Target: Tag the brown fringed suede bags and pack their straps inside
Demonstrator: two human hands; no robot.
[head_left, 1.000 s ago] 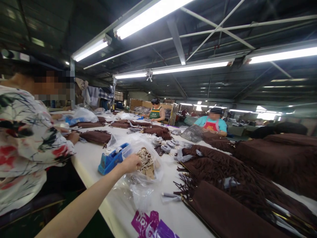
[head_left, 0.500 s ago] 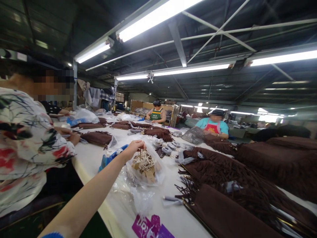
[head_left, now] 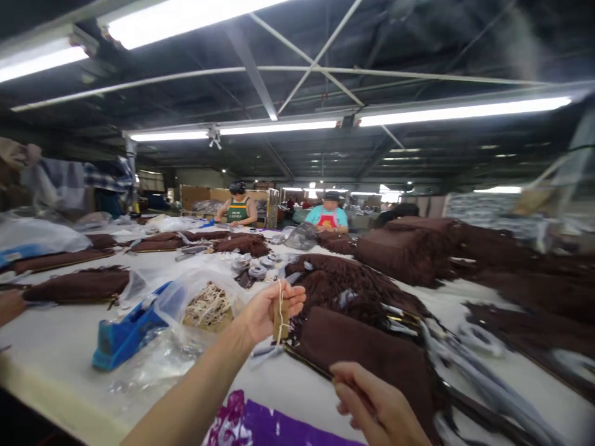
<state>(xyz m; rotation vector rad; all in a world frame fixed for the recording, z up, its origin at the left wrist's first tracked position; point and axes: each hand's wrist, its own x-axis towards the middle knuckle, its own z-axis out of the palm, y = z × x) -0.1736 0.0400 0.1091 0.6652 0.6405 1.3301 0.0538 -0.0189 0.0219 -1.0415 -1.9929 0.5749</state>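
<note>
My left hand [head_left: 260,313] holds a tan hang tag [head_left: 280,319] with a looped white string, the fingers stretched out behind it. My right hand [head_left: 372,399] is at the lower right with curled fingers, over the near edge of a dark brown fringed bag [head_left: 362,341]. Its fingertips are close to the bag's zipped edge; whatever they pinch is too small to name. Left of my left hand, a clear plastic bag [head_left: 174,303] holds more tags [head_left: 209,310] with tangled white strings.
A blue tape dispenser [head_left: 123,334] stands at left on the white table [head_left: 69,347]. Brown fringed bags [head_left: 400,248] are piled to the right. Grey rolled straps [head_left: 258,271] lie mid-table. Purple printed plastic [head_left: 283,424] lies at the near edge. Two people work across the table; another person's hand [head_left: 12,306] shows at left.
My left hand has moved from the plastic bag of tags to the right, now with one tag in it. My right hand has come into view. The camera has turned right.
</note>
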